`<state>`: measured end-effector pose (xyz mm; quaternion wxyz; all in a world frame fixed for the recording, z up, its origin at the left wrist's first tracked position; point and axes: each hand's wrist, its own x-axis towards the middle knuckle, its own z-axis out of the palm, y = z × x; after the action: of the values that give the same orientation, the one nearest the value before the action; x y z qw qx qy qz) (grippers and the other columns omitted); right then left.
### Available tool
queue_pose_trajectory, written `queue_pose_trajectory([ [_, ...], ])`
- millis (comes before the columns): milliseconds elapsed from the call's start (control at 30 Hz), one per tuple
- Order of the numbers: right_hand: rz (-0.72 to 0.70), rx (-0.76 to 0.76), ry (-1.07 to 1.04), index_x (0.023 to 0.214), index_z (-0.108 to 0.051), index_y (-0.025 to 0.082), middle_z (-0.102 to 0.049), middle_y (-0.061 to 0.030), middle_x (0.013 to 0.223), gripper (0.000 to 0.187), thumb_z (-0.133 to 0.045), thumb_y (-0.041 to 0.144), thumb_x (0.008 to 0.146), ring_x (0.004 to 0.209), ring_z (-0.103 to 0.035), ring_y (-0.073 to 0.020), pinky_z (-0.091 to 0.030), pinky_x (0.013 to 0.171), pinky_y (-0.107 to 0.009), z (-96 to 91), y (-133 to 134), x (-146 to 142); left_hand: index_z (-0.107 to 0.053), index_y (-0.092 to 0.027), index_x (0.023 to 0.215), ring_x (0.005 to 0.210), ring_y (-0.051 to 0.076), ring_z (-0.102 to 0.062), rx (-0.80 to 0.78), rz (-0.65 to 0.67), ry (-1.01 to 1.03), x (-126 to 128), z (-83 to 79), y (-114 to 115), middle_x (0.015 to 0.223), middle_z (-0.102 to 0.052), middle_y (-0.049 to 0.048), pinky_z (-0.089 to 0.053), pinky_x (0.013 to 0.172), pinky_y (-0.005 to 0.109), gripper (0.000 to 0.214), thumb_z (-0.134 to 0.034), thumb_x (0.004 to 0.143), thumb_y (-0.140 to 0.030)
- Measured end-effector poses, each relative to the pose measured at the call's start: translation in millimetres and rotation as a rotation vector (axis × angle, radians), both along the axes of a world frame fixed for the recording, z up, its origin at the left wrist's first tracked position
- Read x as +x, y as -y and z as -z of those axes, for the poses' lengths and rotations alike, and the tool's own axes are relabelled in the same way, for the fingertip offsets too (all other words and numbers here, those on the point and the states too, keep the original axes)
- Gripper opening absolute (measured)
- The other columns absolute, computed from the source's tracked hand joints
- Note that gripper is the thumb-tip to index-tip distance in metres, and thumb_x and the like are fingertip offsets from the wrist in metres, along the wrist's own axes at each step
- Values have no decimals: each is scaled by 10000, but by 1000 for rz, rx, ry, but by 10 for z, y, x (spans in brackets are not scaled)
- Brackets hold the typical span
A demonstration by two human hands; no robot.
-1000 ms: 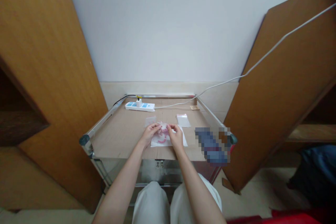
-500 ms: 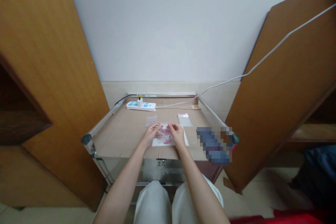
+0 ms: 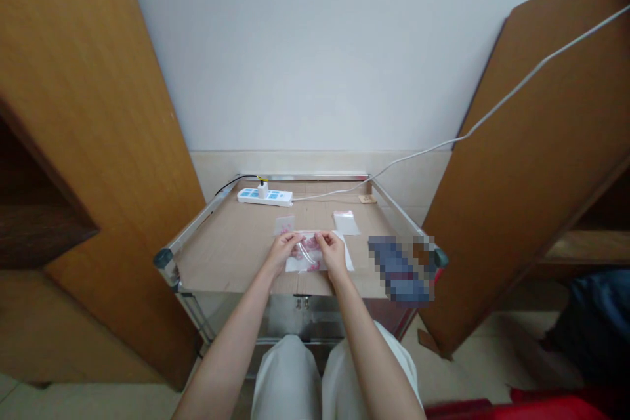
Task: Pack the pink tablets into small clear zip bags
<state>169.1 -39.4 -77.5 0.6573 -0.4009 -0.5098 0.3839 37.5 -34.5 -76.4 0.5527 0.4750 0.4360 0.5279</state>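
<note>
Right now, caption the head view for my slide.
Left hand and right hand pinch a clear bag of pink pieces on a cardboard-covered cart.

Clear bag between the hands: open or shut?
The clear bag looks open: the left hand and right hand pinch its edges apart, and the film bows into a loop over pink pieces.

Looks like a home rm from here: wood cupboard doors open, steel cart w/ power strip, tiled floor.
</note>
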Motion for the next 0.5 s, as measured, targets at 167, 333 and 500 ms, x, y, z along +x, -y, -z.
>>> queue_pose_trajectory([
  [167, -43, 6, 20, 621, -572, 154, -597, -27, 578, 238, -520, 378, 684, 532, -531, -134, -412, 532, -243, 11, 8, 8, -569, -130, 721, 502, 100, -546, -16, 43, 9, -5, -25, 18, 626, -597, 18, -424, 415, 186, 322, -621, 572, -410],
  [333, -35, 7, 35, 627, -559, 159, -587, -18, 588, 226, -503, 363, 704, 545, -523, -129, -404, 543, -238, 8, 14, -2, -572, -135, 806, 458, 60, -487, 35, 73, -6, -18, -8, 2, 641, -583, 4, -359, 356, 145, 340, -625, 583, -386],
  [500, -68, 26, 46, 616, -542, 166, -570, -3, 571, 219, -496, 357, 713, 537, -510, -123, -399, 538, -232, -19, 42, -14, -571, -125, 828, 437, 50, -473, 27, 70, -6, -24, 59, -46, 633, -587, 7, -345, 368, 145, 344, -632, 587, -362],
])
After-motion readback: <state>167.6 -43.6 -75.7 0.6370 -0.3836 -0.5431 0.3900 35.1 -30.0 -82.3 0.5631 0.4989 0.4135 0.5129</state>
